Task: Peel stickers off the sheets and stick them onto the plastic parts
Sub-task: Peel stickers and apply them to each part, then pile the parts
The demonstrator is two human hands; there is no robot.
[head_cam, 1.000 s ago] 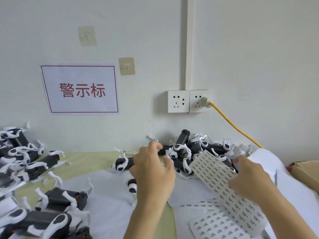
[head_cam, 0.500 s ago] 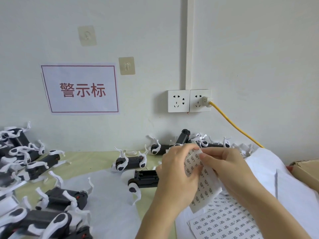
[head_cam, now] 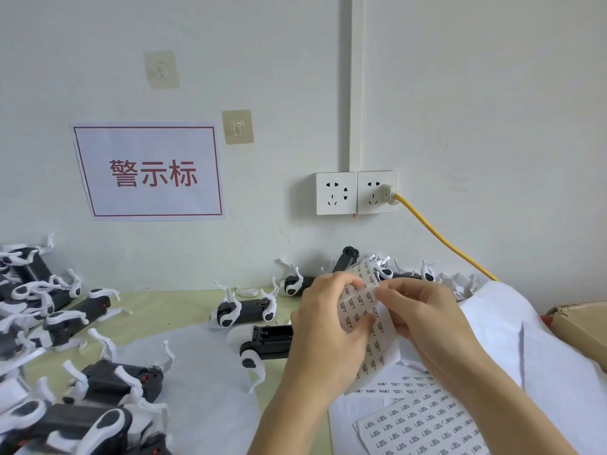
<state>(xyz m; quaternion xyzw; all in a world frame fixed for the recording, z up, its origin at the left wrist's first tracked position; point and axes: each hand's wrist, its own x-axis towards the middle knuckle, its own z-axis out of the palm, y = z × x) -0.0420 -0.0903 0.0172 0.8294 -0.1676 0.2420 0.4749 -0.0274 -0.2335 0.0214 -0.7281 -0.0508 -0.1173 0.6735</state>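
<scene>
A white sticker sheet (head_cam: pixel 371 326) with rows of small printed labels is held upright in front of me. My left hand (head_cam: pixel 328 330) grips its left edge, fingers curled round it. My right hand (head_cam: pixel 423 320) pinches the sheet near its top, thumb and forefinger on a label. A black plastic part with white clips (head_cam: pixel 262 343) lies on the table just left of my left hand. Another such part (head_cam: pixel 246 310) lies behind it. More sticker sheets (head_cam: pixel 423 425) lie flat below my hands.
Several black-and-white plastic parts (head_cam: pixel 59 323) are heaped at the left, more against the wall (head_cam: pixel 387 274). White paper (head_cam: pixel 499 330) covers the right side, a cardboard box (head_cam: pixel 581 326) at the far right. A yellow cable (head_cam: pixel 440 238) runs from the wall socket (head_cam: pixel 358 192).
My left hand came back from the parts at the wall and took the sheet; both hands have raised it. Over the last half second they barely moved.
</scene>
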